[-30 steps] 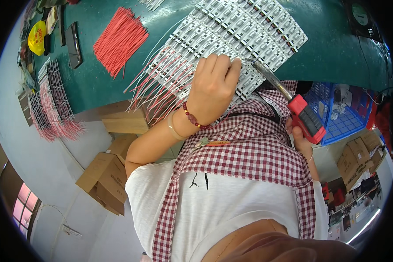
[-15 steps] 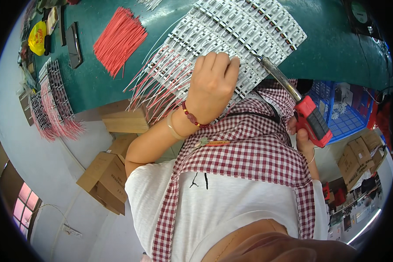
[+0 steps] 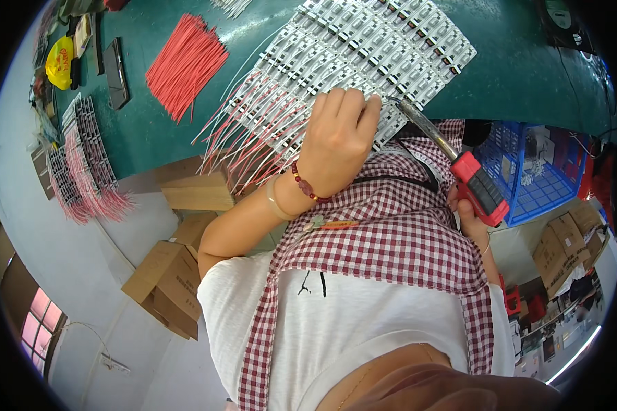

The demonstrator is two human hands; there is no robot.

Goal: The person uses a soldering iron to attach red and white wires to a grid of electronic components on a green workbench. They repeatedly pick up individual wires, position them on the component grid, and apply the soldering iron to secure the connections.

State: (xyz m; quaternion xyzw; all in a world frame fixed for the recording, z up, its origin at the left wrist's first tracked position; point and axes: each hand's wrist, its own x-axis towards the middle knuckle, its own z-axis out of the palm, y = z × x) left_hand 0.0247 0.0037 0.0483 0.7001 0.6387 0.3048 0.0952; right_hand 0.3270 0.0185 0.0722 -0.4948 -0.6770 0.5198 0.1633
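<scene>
A panel of small pale circuit boards (image 3: 336, 51) lies tilted on the table, with red and white wires (image 3: 250, 130) trailing off its lower left part. My left hand (image 3: 339, 133) rests over the panel's near edge, its fingers curled and pressed together; what they pinch is hidden under them. My right hand (image 3: 467, 218) grips the red and black handle of a soldering iron (image 3: 481, 188). The iron's metal shaft points up and left, and its tip is close to my left fingertips, over the boards. I cannot tell whether the tip touches.
A bundle of red wires (image 3: 187, 67) lies on the green table (image 3: 514, 85), left of the panel. Further left are a phone (image 3: 116, 73), a yellow object (image 3: 59, 63) and wired boards (image 3: 86, 157). A blue crate (image 3: 538, 181) stands right; cardboard boxes (image 3: 164, 284) sit below.
The soldering iron has shifted left with my right hand, bringing its tip nearer my left fingers. My left hand has moved slightly down and right; the panel has shifted a little left.
</scene>
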